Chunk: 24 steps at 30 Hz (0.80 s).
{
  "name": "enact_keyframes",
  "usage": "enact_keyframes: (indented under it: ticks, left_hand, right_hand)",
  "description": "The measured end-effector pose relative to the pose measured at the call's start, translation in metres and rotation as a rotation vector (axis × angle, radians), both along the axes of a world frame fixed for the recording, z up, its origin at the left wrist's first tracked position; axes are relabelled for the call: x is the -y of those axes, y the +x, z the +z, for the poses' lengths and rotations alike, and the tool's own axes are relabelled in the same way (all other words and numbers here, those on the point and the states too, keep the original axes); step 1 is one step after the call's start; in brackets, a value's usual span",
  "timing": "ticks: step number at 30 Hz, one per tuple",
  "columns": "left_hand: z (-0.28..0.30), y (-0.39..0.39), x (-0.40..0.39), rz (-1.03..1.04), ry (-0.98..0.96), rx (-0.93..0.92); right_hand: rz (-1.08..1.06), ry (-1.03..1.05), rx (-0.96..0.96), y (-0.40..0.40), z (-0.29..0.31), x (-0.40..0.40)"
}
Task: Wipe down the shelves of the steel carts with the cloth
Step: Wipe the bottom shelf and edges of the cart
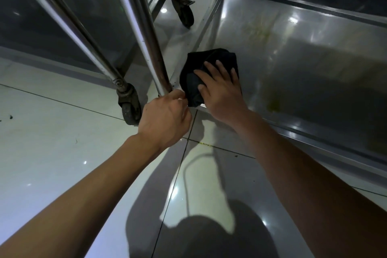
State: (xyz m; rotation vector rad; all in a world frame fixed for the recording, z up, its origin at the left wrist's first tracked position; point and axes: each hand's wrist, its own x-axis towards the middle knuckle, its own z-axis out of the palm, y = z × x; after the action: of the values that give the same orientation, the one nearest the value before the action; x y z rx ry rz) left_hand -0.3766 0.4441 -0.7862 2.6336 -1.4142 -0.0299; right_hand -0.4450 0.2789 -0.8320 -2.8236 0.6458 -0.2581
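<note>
1. While my right hand point(222, 90) lies flat with straight fingers on the crumpled black cloth point(209, 73), the cloth sits in the near-left corner of the low stainless-steel cart shelf point(303, 52); yellowish smears show on the shelf surface.
2. My left hand point(165, 119) curls round the base of the round steel cart post point(142, 33), just beside the cloth; grip firm.
3. Neighbouring cart's worn grey caster wheel point(129, 109) stands on the glossy pale tiled floor point(52, 142), near the left hand.
</note>
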Motion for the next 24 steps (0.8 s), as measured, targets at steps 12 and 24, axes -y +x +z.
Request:
enact_keyframes:
  ticks: [12,24]
  left_hand:
    - [-0.002,-0.006,-0.003,-0.016,0.069,0.029]
    - [0.007,-0.033,0.038,-0.153,0.036,0.098]
  right_hand:
    - [0.137,0.11,-0.098,0.024,0.004,0.015]
    - [-0.121,0.108,0.011,-0.078,0.002,0.036]
